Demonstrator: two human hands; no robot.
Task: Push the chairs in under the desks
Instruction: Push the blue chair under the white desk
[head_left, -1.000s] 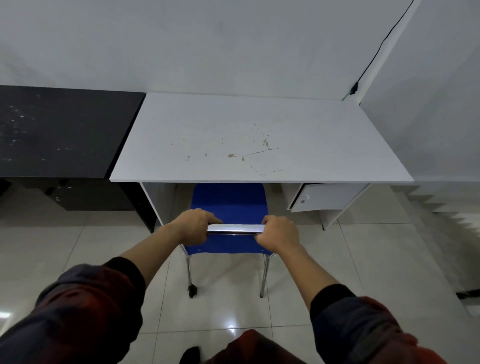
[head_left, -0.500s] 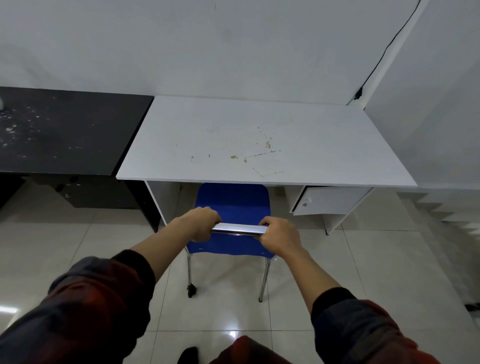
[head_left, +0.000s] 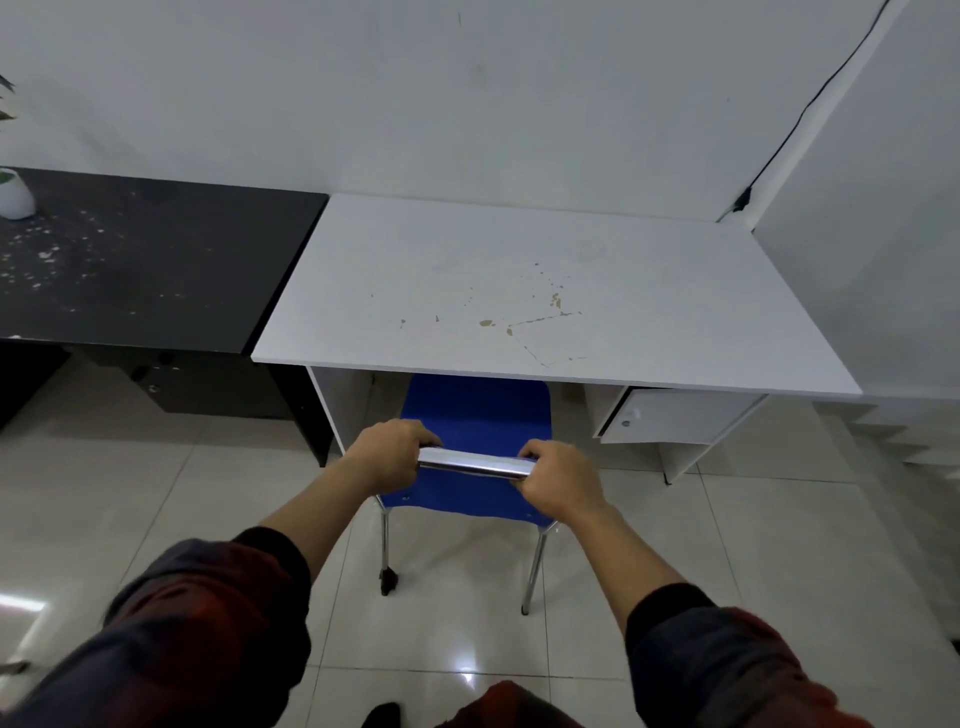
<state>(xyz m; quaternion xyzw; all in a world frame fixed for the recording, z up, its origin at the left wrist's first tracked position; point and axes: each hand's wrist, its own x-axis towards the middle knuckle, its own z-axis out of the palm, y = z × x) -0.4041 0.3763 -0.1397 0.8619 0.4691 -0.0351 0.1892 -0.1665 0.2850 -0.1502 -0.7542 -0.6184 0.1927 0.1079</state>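
Black desk (head_left: 150, 260) sits far left, butted against the white desk (head_left: 545, 291). We've got our left hand (head_left: 387, 457) and right hand (head_left: 561, 483) both wrapped around the chrome top rail (head_left: 475, 464) of the blue chair (head_left: 480, 415), whose seat is partly tucked under the white desk.

white walls (head_left: 467, 93), glossy tiled floor (head_left: 130, 493).

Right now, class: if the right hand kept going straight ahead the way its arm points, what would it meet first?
Probably the front edge of the white desk. The right hand grips the chair's chrome top rail, pointing forward toward the desk, with only the blue chair seat lower between. Depth is unclear, so it might instead pass beneath the desktop.
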